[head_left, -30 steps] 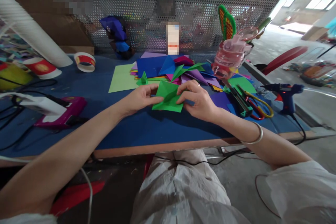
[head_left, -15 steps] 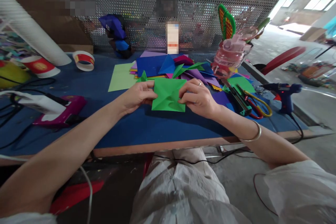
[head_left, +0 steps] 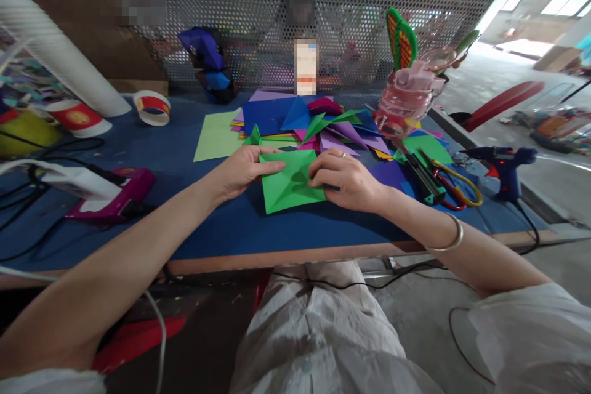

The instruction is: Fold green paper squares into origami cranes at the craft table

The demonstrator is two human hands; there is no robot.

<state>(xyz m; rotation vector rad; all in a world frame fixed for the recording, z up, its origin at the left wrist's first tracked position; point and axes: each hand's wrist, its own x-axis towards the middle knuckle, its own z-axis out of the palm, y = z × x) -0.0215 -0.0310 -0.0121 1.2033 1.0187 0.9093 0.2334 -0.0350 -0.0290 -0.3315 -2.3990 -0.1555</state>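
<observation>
A square of green paper (head_left: 289, 188) with creases running across it is held between both hands, just above the blue tabletop. My left hand (head_left: 247, 171) grips its left upper edge, thumb on top and fingers behind. On the right side, my right hand (head_left: 346, 180) pinches the sheet with curled fingers, which cover part of that edge. Right behind the sheet lies a pile of coloured paper, with a blue sheet (head_left: 265, 116) on top and folded green pieces (head_left: 316, 127) among it. A pale green sheet (head_left: 213, 138) lies to the left.
At right are a box cutter (head_left: 425, 178), scissors (head_left: 462, 184), a blue glue gun (head_left: 506, 169) and a pink bottle (head_left: 404, 98). On the left, a purple power strip (head_left: 113, 203) with cords, a paper cup (head_left: 78, 118) and a paper ring (head_left: 152, 108). Perforated metal screen (head_left: 258, 24) behind.
The green paper has come lower and tilted, its left corner dropping toward me. My left thumb reaches further onto the sheet, and both hands still hold it. The view has shifted slightly.
</observation>
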